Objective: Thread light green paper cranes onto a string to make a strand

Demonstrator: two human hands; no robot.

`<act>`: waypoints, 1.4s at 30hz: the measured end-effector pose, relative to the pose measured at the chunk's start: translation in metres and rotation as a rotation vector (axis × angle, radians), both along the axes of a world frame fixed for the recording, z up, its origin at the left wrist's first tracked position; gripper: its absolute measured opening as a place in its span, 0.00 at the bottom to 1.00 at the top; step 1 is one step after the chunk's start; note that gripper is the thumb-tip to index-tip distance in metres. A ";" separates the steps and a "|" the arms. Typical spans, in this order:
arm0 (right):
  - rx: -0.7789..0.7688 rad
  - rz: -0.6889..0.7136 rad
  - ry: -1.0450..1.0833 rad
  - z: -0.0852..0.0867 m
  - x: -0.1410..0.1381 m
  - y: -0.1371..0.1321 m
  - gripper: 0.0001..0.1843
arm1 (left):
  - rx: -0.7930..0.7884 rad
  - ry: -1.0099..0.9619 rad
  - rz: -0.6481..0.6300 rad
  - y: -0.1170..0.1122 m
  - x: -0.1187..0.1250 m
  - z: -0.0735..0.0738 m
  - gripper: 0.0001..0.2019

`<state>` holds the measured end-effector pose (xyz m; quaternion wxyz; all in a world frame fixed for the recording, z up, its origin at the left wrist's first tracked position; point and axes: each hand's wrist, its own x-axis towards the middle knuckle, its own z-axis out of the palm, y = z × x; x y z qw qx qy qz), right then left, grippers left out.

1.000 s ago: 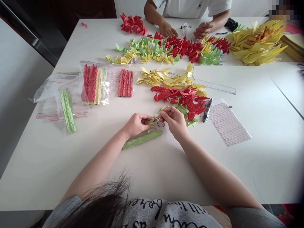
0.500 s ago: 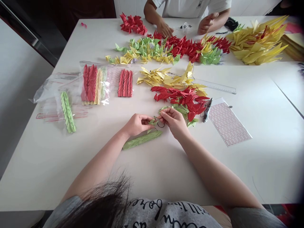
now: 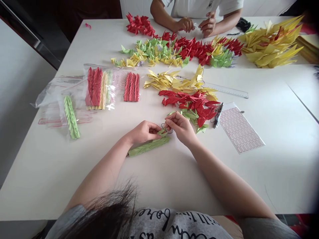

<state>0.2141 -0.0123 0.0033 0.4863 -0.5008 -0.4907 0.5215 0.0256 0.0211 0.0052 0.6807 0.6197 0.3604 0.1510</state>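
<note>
White tabletop (image 3: 249,172) scattered with folded paper cranes (image 3: 154,53), work at its near side.
Left hand (image 3: 144,132) closes on a green crane (image 3: 161,132) at the end of a green crane strand (image 3: 149,147) lying on the table; right hand (image 3: 181,128) pinches black thread (image 3: 167,127) just beside it, near a red crane pile (image 3: 190,103).

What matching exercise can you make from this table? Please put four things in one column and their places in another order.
Things:
1. green paper-crane strand
2. red paper-crane strands
3. marker pen
4. clear ruler

Places:
A. inside a clear plastic bag
B. beside the sheet of labels
C. just below the left hand
D. right of the loose yellow cranes

Pairs: 1-C, 2-A, 3-B, 4-D
</note>
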 end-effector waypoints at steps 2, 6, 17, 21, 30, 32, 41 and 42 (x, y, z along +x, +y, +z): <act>-0.061 -0.009 0.051 0.000 0.000 0.001 0.21 | -0.005 -0.003 -0.018 0.000 -0.001 0.000 0.13; -0.138 -0.021 0.127 0.001 0.001 0.002 0.24 | -0.001 0.014 -0.031 0.001 -0.001 0.002 0.12; 0.071 -0.096 0.044 0.001 0.001 0.001 0.20 | -0.059 -0.029 0.004 0.000 0.001 0.006 0.15; 0.109 -0.179 0.045 0.000 0.003 0.003 0.18 | -0.122 -0.103 0.070 0.000 0.001 0.003 0.13; 0.147 -0.293 0.078 0.000 0.004 0.004 0.15 | -0.153 -0.031 0.232 -0.002 0.006 0.005 0.19; 0.155 -0.310 0.085 0.000 0.004 0.004 0.15 | -0.181 -0.017 0.261 -0.003 0.007 0.006 0.20; 0.174 -0.287 0.071 -0.001 0.002 0.003 0.15 | -0.135 -0.056 0.188 0.000 0.005 0.004 0.20; 0.175 -0.285 0.067 -0.001 0.002 0.002 0.15 | -0.142 -0.059 0.195 0.001 0.005 0.003 0.20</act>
